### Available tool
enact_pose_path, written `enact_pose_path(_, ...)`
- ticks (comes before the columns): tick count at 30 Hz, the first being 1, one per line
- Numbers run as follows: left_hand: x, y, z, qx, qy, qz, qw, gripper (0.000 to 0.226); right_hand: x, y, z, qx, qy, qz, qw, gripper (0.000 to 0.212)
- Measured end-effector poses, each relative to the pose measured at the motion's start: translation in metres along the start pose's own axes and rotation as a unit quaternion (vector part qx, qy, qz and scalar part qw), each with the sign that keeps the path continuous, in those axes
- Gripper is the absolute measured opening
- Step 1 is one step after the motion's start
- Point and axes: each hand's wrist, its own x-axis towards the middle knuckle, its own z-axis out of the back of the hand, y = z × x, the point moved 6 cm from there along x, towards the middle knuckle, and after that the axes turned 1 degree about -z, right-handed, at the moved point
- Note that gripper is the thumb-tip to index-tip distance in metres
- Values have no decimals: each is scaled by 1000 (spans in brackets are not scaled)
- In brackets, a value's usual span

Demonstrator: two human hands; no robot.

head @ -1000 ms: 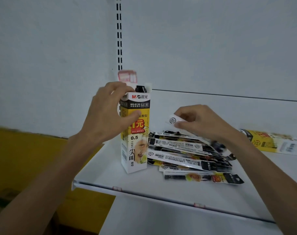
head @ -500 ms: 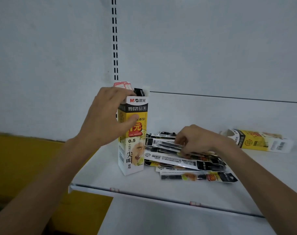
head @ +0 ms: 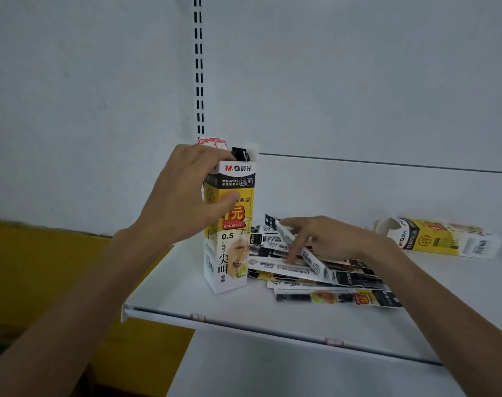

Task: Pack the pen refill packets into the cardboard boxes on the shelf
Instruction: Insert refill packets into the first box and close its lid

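Pen refill packets (head: 315, 270) lying in a loose, overlapping pile on the white shelf (head: 244, 316), just to the right of an upright cardboard box (head: 229, 233). Box yellow, white and black, printed "M&G", "MG-6139", "GEL REFILL" and "0.5", standing near the front left corner of the shelf, top open, with ends of packets sticking out above its rim. Left hand (head: 184, 196) closed around the upper part of this box, thumb on the front face, fingers curled over the top edge. Right hand (head: 327, 239) resting on the pile, fingers spread, one packet (head: 301, 250) tilted up against them; cannot tell if really pinched or only lifted. Second cardboard box (head: 441, 237) of the same print lying on its side further right, well apart from the pile, open end toward the pile. Black slotted rail (head: 199, 67) running up the grey back wall behind the upright box.
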Motion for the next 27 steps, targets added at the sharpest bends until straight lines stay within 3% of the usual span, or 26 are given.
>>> enact_pose_path(3, 1, 0, 1, 1, -2, -13, 1000, 54, -1, -2, 15, 67, -36, -40, 996, 53)
enact_pose_path(6, 4, -6, 4, 22, -7, -45, 999, 53, 6, -5, 23, 52, -109, -93, 988, 27)
enact_pose_path(8, 6, -9, 6, 9, 3, -52, 999, 52, 12, -8, 14, -1, -68, -158, 985, 49)
enact_pose_path(10, 7, -9, 4, -24, 41, -29, 998, 56, 15, -7, 3, -33, -12, -186, 982, 57)
enact_pose_path(13, 7, -4, 1, -53, 75, -2, 996, 60, 18, -4, -2, -22, 14, -169, 985, 43)
enact_pose_path(17, 10, 0, 3, -64, 79, -10, 995, 79, 21, -2, 8, 11, -11, -135, 991, 29)
enact_pose_path(22, 11, -4, 8, -83, 82, -42, 992, 52, 22, -3, 20, 41, -26, -111, 993, 19)
enact_pose_path(24, 12, -5, 7, -58, 88, -56, 993, 50, 15, 1, 37, 85, -73, -99, 989, 12)
enact_pose_path(27, 14, -4, 8, -47, 92, -48, 993, 49, -2, 9, 87, 186, -240, -65, 951, 15)
